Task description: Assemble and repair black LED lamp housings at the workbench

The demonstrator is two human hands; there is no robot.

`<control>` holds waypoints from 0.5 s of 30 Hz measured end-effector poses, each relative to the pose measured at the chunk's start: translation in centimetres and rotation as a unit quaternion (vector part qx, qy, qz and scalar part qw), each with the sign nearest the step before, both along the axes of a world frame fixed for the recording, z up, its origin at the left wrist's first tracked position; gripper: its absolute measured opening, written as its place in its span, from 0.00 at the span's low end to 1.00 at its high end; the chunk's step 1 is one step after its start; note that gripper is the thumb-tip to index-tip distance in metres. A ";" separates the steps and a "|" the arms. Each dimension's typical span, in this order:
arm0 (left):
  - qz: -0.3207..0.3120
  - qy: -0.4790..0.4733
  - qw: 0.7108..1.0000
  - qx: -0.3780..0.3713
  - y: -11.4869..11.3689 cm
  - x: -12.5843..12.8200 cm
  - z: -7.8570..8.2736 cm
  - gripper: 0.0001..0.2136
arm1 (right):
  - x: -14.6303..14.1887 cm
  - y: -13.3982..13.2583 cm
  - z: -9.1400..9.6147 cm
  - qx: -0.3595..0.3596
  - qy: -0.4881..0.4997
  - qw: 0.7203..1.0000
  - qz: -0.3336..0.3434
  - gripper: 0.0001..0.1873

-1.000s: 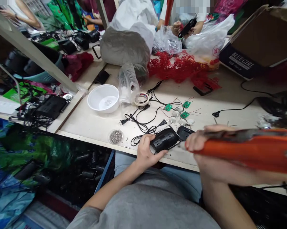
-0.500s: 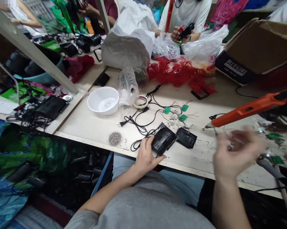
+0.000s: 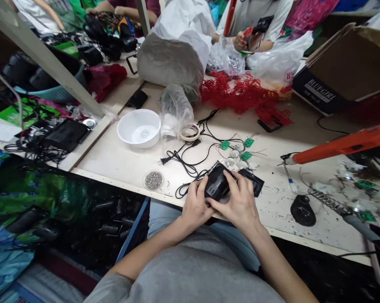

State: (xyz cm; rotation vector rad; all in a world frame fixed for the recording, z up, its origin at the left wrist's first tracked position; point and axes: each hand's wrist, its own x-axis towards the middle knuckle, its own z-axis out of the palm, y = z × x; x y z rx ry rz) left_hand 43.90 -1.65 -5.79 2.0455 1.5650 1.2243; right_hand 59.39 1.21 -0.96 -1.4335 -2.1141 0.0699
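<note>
1. Your left hand (image 3: 196, 208) is closed around the near end of the black housing (image 3: 216, 183), which sits over the table (image 3: 273, 202) near its front edge.
2. Your right hand (image 3: 238, 202) is curled over the housing's other side, so both hands have hold of it.
3. A second black cover (image 3: 255, 182) lies just beside your right fingers (image 3: 230, 179).
4. Green circuit boards (image 3: 245, 156) lie just beyond the housing.
5. An orange soldering iron (image 3: 341, 147) lies off to your right, apart from both hands.
</note>
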 end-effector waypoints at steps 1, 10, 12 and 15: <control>-0.001 0.001 1.000 -0.006 0.0 0.0 0.1 0.43 | -0.1 0.0 0.0 0.005 0.001 1.000 0.000 0.42; -0.006 0.011 1.000 -0.023 0.1 -0.1 0.4 0.48 | 0.0 0.1 -0.3 0.029 -0.004 1.000 -0.007 0.41; -0.005 0.008 1.000 -0.016 0.1 -0.1 0.4 0.48 | 0.2 0.3 -0.3 0.024 0.000 1.000 -0.006 0.41; -0.006 0.004 1.000 -0.012 0.1 -0.1 0.3 0.47 | 0.2 0.5 -0.2 0.020 0.006 1.000 -0.005 0.40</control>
